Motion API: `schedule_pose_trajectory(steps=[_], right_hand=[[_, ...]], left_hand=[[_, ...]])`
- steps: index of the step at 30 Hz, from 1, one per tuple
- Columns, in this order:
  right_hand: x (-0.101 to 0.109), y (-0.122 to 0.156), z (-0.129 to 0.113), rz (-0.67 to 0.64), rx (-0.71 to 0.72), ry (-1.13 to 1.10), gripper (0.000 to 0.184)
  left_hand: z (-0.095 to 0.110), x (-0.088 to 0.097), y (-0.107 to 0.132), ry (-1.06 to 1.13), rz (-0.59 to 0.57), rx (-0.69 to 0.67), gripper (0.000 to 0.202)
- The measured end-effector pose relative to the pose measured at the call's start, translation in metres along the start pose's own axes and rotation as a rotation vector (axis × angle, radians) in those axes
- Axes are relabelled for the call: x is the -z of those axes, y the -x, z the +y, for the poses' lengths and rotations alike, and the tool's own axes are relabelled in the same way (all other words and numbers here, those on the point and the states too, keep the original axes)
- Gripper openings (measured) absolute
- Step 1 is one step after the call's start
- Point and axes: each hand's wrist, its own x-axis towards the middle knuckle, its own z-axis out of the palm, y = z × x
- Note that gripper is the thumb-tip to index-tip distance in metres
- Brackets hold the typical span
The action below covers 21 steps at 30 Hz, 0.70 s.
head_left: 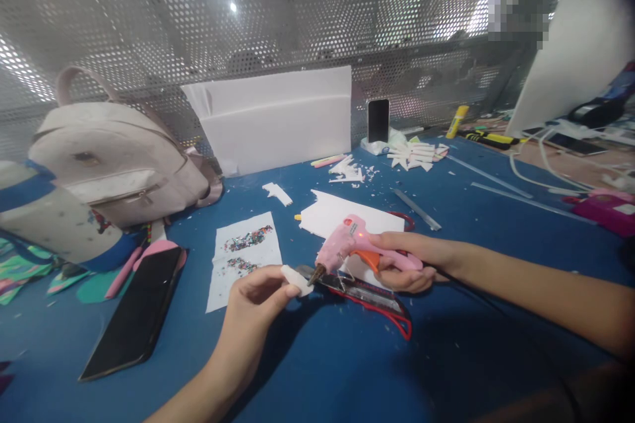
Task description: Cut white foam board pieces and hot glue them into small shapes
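My right hand (409,261) grips a pink glue gun (350,246) with an orange trigger, a small light glowing on its body. Its dark nozzle points down-left and meets a small white foam piece (296,279) that my left hand (253,301) pinches between thumb and fingers. Just beneath the nozzle lie red-handled scissors (377,301) on the blue table (347,370). A white sheet with glitter (244,256) sits just behind my left hand.
A black phone (136,314) lies at the left, with a pale backpack (116,158) behind it. White foam boards (278,119) lean on the perforated wall. Cut white scraps (414,153), a standing phone (378,120), a yellow glue stick (456,122) and cables are at the back right.
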Motion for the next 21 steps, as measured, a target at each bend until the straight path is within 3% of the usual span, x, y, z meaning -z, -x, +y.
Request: schedule_pose_trajectory(steps=[7, 21], right_hand=[[0.0034, -0.0004, 0.0003, -0.057, -0.013, -0.043, 0.065], [0.0017, 0.0002, 0.0001, 0.013, -0.039, 0.07, 0.067]], left_hand=[[-0.0021, 0.0001, -0.0008, 0.045, 0.003, -0.006, 0.007], [-0.0075, 0.009, -0.007, 0.053, -0.018, 0.017, 0.015]])
